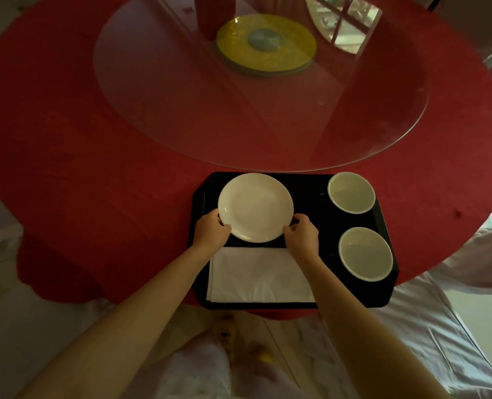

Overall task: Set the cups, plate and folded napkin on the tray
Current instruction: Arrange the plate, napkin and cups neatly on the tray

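Note:
A black tray (314, 194) lies at the near edge of the round red table. On its far left part rests a white plate (255, 207). My left hand (210, 233) grips the plate's near left rim and my right hand (302, 233) grips its near right rim. A folded white napkin (260, 275) lies flat on the tray's near left part, just below the plate. Two white cups stand on the tray's right side: one at the far corner (351, 192), one nearer to me (365, 253).
A big glass turntable (268, 110) with a yellow hub (266, 44) covers the table's middle, its edge just beyond the tray. The red tablecloth (95, 182) hangs over the near edge. White chair covers (440, 326) sit at the right.

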`<action>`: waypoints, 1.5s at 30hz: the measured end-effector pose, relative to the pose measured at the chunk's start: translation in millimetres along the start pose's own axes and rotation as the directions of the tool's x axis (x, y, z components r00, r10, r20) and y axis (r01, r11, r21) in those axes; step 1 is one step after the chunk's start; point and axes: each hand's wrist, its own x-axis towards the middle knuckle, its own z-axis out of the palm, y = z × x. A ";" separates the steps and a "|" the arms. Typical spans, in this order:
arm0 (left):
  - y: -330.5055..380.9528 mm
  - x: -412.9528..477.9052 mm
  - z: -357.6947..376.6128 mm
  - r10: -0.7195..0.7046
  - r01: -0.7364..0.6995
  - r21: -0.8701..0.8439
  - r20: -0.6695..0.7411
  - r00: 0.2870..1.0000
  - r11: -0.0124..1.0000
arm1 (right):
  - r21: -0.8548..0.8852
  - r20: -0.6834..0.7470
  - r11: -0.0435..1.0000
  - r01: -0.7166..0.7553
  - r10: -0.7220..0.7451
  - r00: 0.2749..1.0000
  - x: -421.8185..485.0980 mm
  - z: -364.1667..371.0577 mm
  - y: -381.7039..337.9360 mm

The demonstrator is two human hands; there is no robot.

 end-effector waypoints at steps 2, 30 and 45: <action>2.8 -8.4 -2.5 0.045 -0.042 0.082 -0.037 0.998 0.996 | -0.021 -0.020 0.999 0.035 -0.036 0.999 -7.2 -4.5 -1.6; -78.6 -91.0 27.2 0.319 -0.382 0.771 0.243 0.916 0.510 | -0.394 0.351 0.720 0.571 -0.456 0.818 -82.7 -4.0 75.2; -70.7 -94.0 20.1 0.290 -0.398 0.758 0.283 0.914 0.516 | -0.369 0.385 0.720 0.588 -0.458 0.801 -80.5 -12.7 86.3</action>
